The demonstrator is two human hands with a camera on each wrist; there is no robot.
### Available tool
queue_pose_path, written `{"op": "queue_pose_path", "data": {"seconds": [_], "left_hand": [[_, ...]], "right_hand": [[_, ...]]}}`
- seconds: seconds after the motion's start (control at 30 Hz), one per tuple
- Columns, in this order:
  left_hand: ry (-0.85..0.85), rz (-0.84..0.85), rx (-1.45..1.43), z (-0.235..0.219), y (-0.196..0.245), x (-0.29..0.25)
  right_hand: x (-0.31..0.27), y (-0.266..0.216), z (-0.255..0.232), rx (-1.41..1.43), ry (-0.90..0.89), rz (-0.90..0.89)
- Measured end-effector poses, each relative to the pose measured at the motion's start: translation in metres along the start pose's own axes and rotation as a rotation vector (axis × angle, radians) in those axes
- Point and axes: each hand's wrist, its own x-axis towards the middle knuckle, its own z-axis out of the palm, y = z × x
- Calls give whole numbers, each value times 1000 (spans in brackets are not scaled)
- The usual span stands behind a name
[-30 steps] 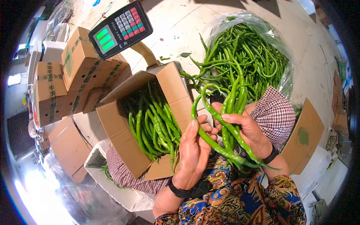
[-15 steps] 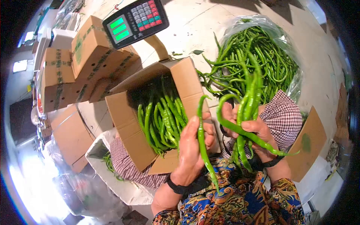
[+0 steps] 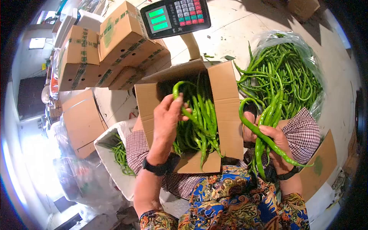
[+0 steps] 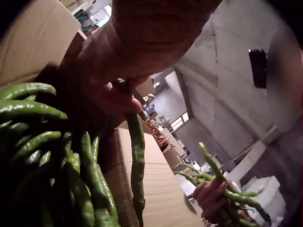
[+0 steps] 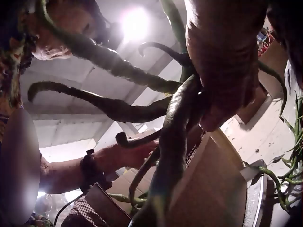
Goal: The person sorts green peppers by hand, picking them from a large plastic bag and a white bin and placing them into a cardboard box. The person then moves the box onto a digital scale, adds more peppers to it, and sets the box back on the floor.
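Note:
My left hand [image 3: 165, 119] is over the open cardboard box [image 3: 228, 111], pinching one long green chili pepper [image 3: 176, 90] between thumb and fingers. In the left wrist view that chili pepper [image 4: 137, 161] hangs down from the fingers. Inside the box lies a layer of similar green chili peppers [image 3: 207, 115], mostly lengthwise. To the right of the box, my right hand [image 3: 281, 145] grips a bunch of chili peppers [image 3: 270, 113], its thumb across one curved pepper. The right wrist view shows peppers [image 5: 173, 132] sticking out of that fist on several sides; its fingertips are partly hidden.
A clear plastic bag [image 3: 320, 103] full of chili peppers stands at the right. Behind the box rises a scale display [image 3: 176, 17]. Taped cartons [image 3: 122, 34] are stacked at the left. A white foam box [image 3: 103, 147] with some peppers sits beside the left knee.
My left hand drew one chili pepper away from the bunch and carried it left, over the box. The right hand keeps its bunch. The head view has shifted, moving the surroundings rightward.

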Motion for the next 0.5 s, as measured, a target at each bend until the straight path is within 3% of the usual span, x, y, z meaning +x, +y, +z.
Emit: {"op": "queue_pose_path", "data": {"seconds": [0.1,0.3,0.5], "left_hand": [[-36,126,174,20,1,16],[-45,163,210,36,1,25],[53,106,-13,-6,-7,16]], "right_hand": [[1,3,0,-22,35,-8],[7,9,-4,-24,4,-34],[5,5,4,-29,56,-30]]}}
